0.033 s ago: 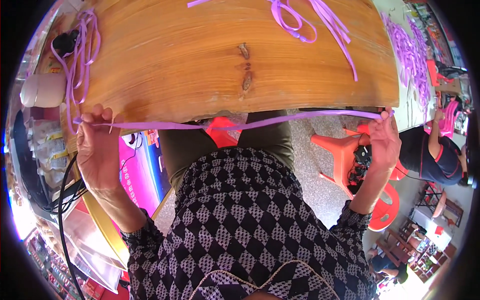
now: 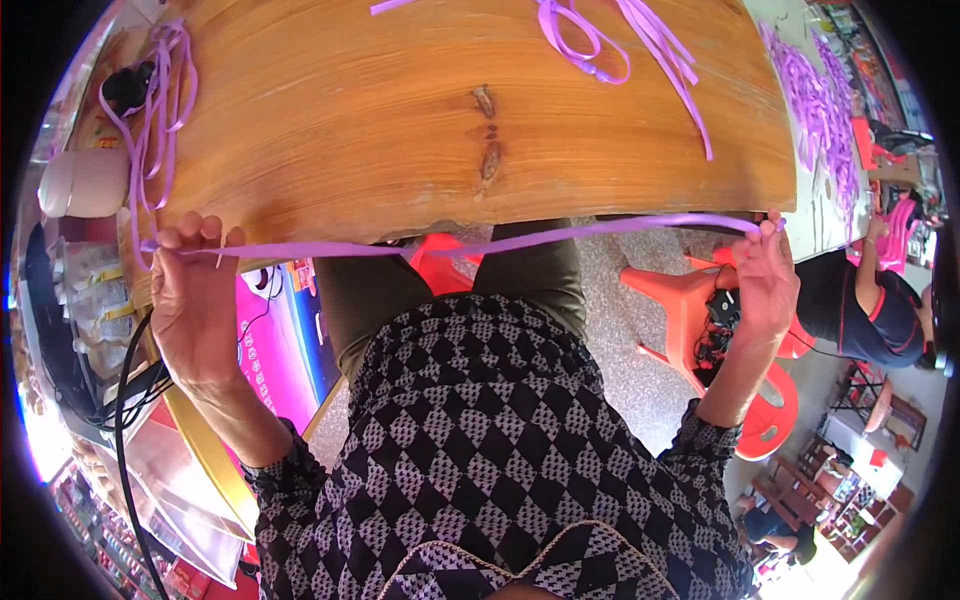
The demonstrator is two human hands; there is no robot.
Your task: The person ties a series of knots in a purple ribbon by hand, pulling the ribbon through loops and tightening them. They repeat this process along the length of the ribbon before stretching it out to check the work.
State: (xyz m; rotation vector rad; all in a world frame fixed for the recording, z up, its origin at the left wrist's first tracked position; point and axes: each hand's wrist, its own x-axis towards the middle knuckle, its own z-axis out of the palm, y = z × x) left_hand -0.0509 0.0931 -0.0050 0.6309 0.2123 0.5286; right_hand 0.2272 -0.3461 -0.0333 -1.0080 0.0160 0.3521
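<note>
A purple ribbon (image 2: 540, 238) stretches between my hands along the near edge of the wooden table, sagging a little in the middle. At the left, my left hand (image 2: 195, 310) pinches one end, with its other fingers curled up and a thin pale strip showing by them. My right hand (image 2: 765, 280) pinches the opposite end near the table's right corner, and a short tip sticks out past the fingers. From beside my left hand, more purple ribbon (image 2: 165, 110) runs up in loose loops over the table's left side.
Other purple ribbons (image 2: 655, 50) lie on the far part of the wooden table (image 2: 330, 120). A heap of purple ribbons (image 2: 810, 110) covers a pale surface at right. An orange stool (image 2: 670, 300) stands below my right hand. A person (image 2: 880, 300) is farther right.
Both hands stay almost in place, with a very slight shift left. The ribbon bows up a little more near my right hand.
</note>
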